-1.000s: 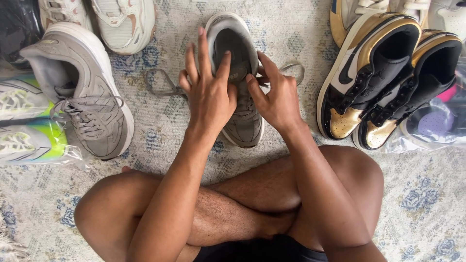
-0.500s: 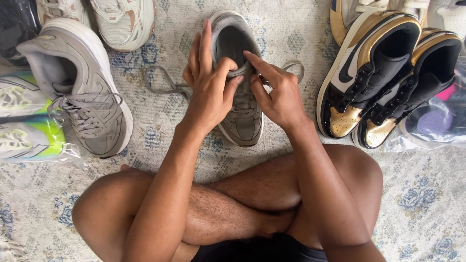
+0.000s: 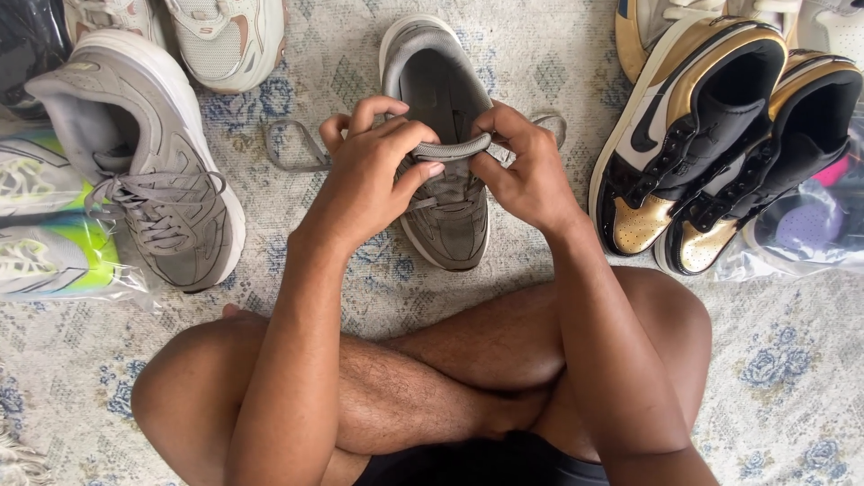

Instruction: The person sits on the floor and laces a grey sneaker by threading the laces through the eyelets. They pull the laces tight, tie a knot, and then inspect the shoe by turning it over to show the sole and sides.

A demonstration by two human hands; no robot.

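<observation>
A grey sneaker [image 3: 438,76] lies on the patterned rug in front of my crossed legs, toe towards me. A flat grey shoelace [image 3: 457,148] is stretched level between my two hands above the shoe's tongue. My left hand [image 3: 369,171] pinches the lace's left part between thumb and fingers. My right hand [image 3: 522,171] pinches its right part. Loose lace ends trail on the rug on both sides of the shoe, the left loop [image 3: 292,148] being the larger.
The matching grey sneaker [image 3: 148,171], laced, lies to the left. Two black, white and gold sneakers [image 3: 711,144] stand at the right. Neon green and white shoes in plastic [image 3: 49,243] sit at the far left, white sneakers [image 3: 220,40] at the top.
My hands moved from inside the shoe's opening to above its tongue. Both closed into pinches, and the lace is now pulled taut between them.
</observation>
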